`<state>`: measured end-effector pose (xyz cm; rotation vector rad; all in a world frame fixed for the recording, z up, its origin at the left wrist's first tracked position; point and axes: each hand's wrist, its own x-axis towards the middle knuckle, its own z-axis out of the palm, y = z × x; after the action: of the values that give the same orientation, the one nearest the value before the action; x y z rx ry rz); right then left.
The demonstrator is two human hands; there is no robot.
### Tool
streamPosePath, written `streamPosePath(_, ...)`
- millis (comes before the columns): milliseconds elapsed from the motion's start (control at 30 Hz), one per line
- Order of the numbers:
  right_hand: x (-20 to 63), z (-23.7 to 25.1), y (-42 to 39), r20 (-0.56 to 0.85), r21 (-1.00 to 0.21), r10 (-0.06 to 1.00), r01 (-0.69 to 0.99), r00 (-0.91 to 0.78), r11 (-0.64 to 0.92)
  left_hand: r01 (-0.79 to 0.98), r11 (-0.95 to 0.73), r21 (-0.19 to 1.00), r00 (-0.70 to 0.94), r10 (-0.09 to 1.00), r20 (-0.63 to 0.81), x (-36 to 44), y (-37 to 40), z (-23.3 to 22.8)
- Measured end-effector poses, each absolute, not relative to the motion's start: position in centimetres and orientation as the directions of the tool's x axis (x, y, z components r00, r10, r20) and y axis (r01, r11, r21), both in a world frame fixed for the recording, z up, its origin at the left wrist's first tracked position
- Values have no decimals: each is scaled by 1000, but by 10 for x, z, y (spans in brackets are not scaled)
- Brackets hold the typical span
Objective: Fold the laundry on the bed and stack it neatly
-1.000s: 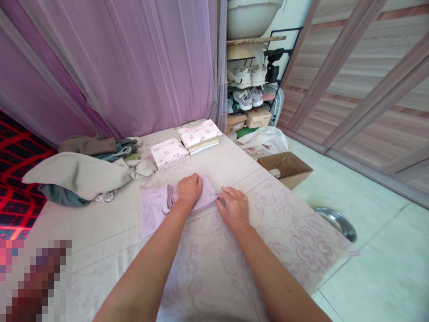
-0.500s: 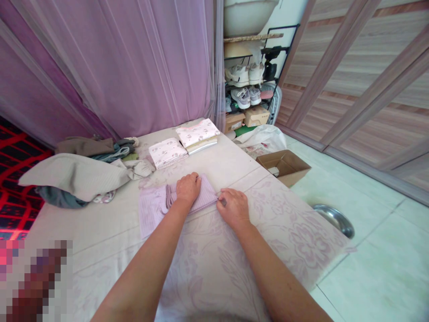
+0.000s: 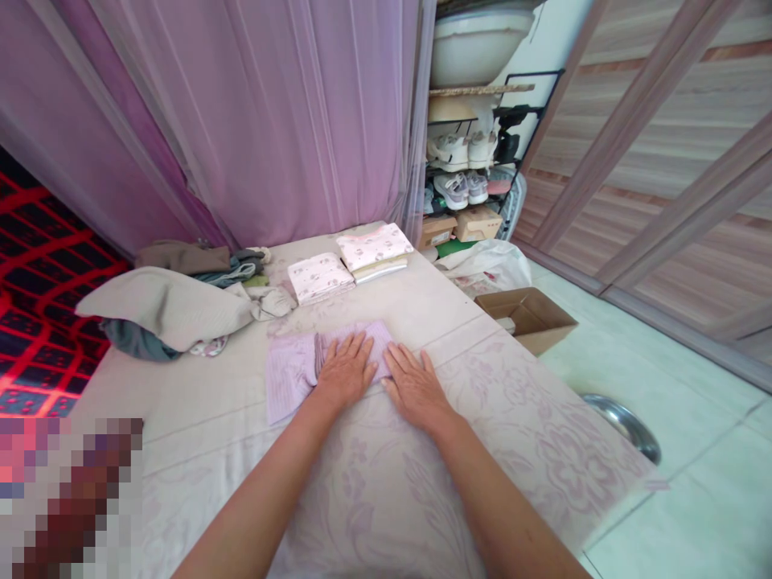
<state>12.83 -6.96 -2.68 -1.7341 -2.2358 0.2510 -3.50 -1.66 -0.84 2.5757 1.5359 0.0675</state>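
A lilac ribbed garment (image 3: 289, 378), partly folded over on itself, lies on the pale floral bed cover (image 3: 386, 474). My left hand (image 3: 348, 374) rests flat on its folded part, fingers spread. Against the garment's right edge lies my right hand (image 3: 417, 386), palm down and open, its fingertips on the cloth. Beyond the hands sit a folded pink-white patterned cloth (image 3: 322, 277) and a stack topped by a similar folded cloth (image 3: 375, 245).
At the left is a heap of loose clothes (image 3: 169, 305). Purple curtains (image 3: 289, 121) hang behind. Off the right edge stand a cardboard box (image 3: 527, 314), a metal basin (image 3: 624, 426) and a shoe rack (image 3: 507, 88). Wooden cabinet doors (image 3: 657, 177) are farther right.
My right hand has let go of the garment's edge and opened flat. The left hand has unfolded from a curled grip and spread over the cloth. The view has shifted left.
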Motion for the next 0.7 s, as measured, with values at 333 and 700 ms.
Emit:
streamPosePath(333, 111, 9, -50, 205, -298, 942, 900, -264, 317, 866, -385, 319, 289, 906, 309, -87, -30, 29)
streamPosePath(700, 65, -14, -34, 42, -284, 890, 848, -454, 447, 904, -209, 373, 104, 954, 283, -125, -56, -18)
